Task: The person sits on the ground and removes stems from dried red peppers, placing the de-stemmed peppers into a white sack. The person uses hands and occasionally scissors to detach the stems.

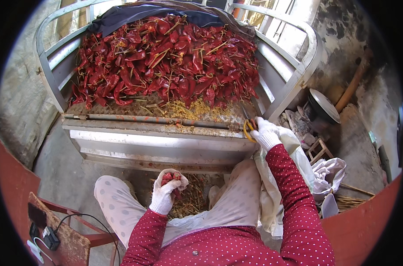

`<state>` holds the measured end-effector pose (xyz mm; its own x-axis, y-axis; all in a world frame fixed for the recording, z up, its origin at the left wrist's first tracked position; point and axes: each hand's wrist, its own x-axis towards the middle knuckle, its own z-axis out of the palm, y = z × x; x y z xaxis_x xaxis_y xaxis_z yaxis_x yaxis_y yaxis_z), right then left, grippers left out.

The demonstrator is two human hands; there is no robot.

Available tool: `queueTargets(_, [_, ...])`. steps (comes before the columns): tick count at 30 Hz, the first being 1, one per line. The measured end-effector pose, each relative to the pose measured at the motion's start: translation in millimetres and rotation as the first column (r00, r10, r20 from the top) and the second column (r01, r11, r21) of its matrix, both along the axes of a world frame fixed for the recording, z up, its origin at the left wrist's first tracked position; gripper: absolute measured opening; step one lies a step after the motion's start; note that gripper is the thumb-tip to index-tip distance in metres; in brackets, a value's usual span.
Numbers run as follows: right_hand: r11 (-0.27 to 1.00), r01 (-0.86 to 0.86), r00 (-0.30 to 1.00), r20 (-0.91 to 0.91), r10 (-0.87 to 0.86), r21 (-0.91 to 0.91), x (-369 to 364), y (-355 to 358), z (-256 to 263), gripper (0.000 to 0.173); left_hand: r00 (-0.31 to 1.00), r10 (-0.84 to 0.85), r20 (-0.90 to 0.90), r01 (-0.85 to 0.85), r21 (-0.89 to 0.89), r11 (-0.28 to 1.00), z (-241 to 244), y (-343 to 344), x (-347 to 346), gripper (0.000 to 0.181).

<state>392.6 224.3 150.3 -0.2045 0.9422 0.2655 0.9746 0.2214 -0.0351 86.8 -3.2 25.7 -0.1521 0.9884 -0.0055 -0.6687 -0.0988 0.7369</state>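
My left hand (168, 192), in a white knit glove, is closed around a few dried red chili peppers (171, 178) above my lap. My right hand (265, 132), gloved likewise, is at the right end of the cart's metal edge, on the yellow-handled scissors (249, 131); their blades point up and away, over the cart bed. A large heap of dried red chili peppers (168, 63) with stems fills the cart bed (118, 111). Loose yellow seeds (191, 109) lie along the near side of the heap. Cut stems (191, 199) cover the floor between my legs.
Metal rails (296, 71) flank the cart, and dark cloth (121, 20) covers the heap's far edge. A white woven sack (288, 156) hangs by my right leg. A lidded pot (324, 104) stands at right. A small table (68, 229) with a power adapter and cables is at lower left.
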Motion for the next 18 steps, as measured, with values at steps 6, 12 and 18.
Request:
queueTargets(6, [0.958, 0.192, 0.979, -0.029, -0.202, -0.215, -2, 28, -12, 0.048, 0.999, 0.019, 0.028, -0.020, 0.017, 1.000, -9, -2, -7, 0.029])
queueTargets(12, [0.930, -0.006, 0.934, -0.336, -0.126, -0.368, 38, 12, -31, 0.034, 0.996, 0.052, 0.067, -0.052, 0.001, 0.999, 3, 3, -5, 0.027])
queueTargets(18, [0.545, -0.457, 0.698, -0.663, -0.270, -0.703, -8, -110, -9, 0.031, 0.992, 0.035, 0.122, -0.035, -0.009, 0.999, -5, -1, -8, 0.030])
